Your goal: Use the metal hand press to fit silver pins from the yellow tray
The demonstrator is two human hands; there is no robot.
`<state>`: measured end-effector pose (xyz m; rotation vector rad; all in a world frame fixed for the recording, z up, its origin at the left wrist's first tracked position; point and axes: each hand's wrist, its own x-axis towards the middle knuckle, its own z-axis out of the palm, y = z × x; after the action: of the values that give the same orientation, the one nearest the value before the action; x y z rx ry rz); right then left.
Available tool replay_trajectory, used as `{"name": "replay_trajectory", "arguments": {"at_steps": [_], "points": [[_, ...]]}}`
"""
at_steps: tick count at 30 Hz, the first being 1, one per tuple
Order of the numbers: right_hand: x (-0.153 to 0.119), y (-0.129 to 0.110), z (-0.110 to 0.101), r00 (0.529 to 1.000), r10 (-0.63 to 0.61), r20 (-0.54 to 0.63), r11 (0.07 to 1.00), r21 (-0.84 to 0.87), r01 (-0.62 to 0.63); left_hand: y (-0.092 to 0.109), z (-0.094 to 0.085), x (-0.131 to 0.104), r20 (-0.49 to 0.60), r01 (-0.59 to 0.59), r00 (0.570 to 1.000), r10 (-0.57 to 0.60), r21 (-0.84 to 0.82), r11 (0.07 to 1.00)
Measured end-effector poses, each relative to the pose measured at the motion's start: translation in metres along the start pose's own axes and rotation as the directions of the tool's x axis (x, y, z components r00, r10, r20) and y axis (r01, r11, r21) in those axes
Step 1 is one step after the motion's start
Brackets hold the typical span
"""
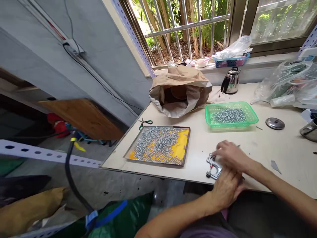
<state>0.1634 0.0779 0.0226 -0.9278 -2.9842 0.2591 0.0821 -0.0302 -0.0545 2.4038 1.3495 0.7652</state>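
Note:
A small silver metal fitting [216, 171] with a round opening, a dark knob and a red bit lies near the table's front edge. My left hand [227, 185] rests at its right side with fingers curled against it, partly covered by my other hand. Over the fitting's upper part is my right hand [230, 154], smeared by motion; whether its fingers hold anything is not visible. To the left, a shallow tray [187, 145] with a yellow bottom holds many small metal pins or screws [158, 142]. Behind my hands stands a green plastic basket [253, 115] of similar metal pieces [229, 115].
Green-handled snips [145, 123] lie behind the tray. An open brown paper bag [180, 86] stands at the back, with a steel kettle [231, 81] beside it. On the right are a round metal lid [274, 123], a steel pot [309, 134] and plastic bags [289, 82].

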Motion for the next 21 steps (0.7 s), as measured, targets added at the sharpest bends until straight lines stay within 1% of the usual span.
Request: {"name": "replay_trajectory", "arguments": {"at_steps": [1,2,3,4,5,6,7,8,9,10,11,12,13,14,15,16,17,18,19,20,21], "points": [[0.004,-0.012,0.004,0.993,-0.111,0.029,0.994,0.017,0.110,0.001,0.001,-0.001,0.012,0.003,1.000,-0.003,0.005,1.000],[0.008,-0.022,0.010,0.982,-0.180,0.048,0.984,0.011,0.180,0.002,0.002,-0.003,0.014,-0.004,1.000,0.004,0.012,1.000],[0.012,-0.030,0.016,0.973,-0.221,0.061,0.975,-0.008,0.222,0.004,0.003,-0.007,0.012,-0.035,0.999,0.034,0.016,0.999],[0.015,-0.036,0.023,0.968,-0.244,0.061,0.969,-0.029,0.246,0.005,0.002,-0.012,0.001,-0.095,0.995,0.095,0.012,0.995],[0.019,-0.039,0.030,0.966,-0.256,0.045,0.965,-0.042,0.258,0.006,-0.002,-0.018,-0.026,-0.179,0.984,0.179,0.001,0.984],[0.022,-0.041,0.037,0.963,-0.269,0.017,0.962,-0.037,0.269,0.005,-0.008,-0.025,-0.073,-0.267,0.961,0.266,-0.007,0.964],[0.024,-0.042,0.041,0.959,-0.282,-0.025,0.959,-0.011,0.282,0.003,-0.017,-0.031,-0.137,-0.340,0.932,0.337,-0.003,0.940],[0.027,-0.042,0.044,0.952,-0.298,-0.076,0.953,0.030,0.301,-0.002,-0.030,-0.037,-0.206,-0.371,0.908,0.366,0.015,0.929],[0.028,-0.042,0.045,0.941,-0.307,-0.140,0.944,0.083,0.320,-0.010,-0.045,-0.042,-0.279,-0.338,0.899,0.337,0.046,0.940],[0.029,-0.042,0.042,0.929,-0.305,-0.212,0.930,0.142,0.338,-0.021,-0.063,-0.045,-0.337,-0.248,0.905,0.260,0.080,0.965],[0.030,-0.042,0.037,0.912,-0.289,-0.292,0.914,0.199,0.353,-0.034,-0.082,-0.046,-0.376,-0.056,0.922,0.094,0.109,0.992],[0.031,-0.040,0.029,0.891,-0.256,-0.374,0.900,0.244,0.362,-0.050,-0.100,-0.045,-0.417,0.145,0.906,-0.076,0.137,0.980],[0.033,-0.036,0.018,0.865,-0.210,-0.457,0.893,0.271,0.360,-0.067,-0.115,-0.042,-0.422,0.309,0.880,-0.218,0.158,0.938],[0.035,-0.030,0.005,0.830,-0.152,-0.536,0.899,0.275,0.342,-0.084,-0.128,-0.038,-0.393,0.427,0.856,-0.335,0.172,0.888],[0.037,-0.023,-0.009,0.792,-0.096,-0.603,0.919,0.253,0.304,-0.101,-0.137,-0.033,-0.354,0.508,0.833,-0.424,0.189,0.840],[0.040,-0.013,-0.023,0.749,-0.048,-0.661,0.950,0.202,0.239,-0.115,-0.142,-0.029,-0.298,0.561,0.818,-0.493,0.217,0.799],[0.041,-0.002,-0.036,0.709,-0.009,-0.705,0.981,0.133,0.144,-0.128,-0.144,-0.025,-0.227,0.582,0.812,-0.537,0.251,0.774],[0.042,0.009,-0.046,0.686,0.035,-0.727,0.997,0.070,0.023,-0.137,-0.144,-0.022,-0.157,0.583,0.811,-0.563,0.283,0.761],[0.042,0.019,-0.054,0.667,0.075,-0.742,0.996,0.027,-0.082,-0.144,-0.143,-0.020,-0.091,0.570,0.814,-0.573,0.309,0.761],[0.039,0.027,-0.058,0.661,0.104,-0.743,0.988,-0.002,-0.157,-0.149,-0.141,-0.020,-0.037,0.550,0.821,-0.570,0.321,0.771],[0.035,0.033,-0.058,0.668,0.123,-0.734,0.981,-0.011,-0.193,-0.152,-0.139,-0.020,-0.003,0.532,0.829,-0.560,0.317,0.785]]}}
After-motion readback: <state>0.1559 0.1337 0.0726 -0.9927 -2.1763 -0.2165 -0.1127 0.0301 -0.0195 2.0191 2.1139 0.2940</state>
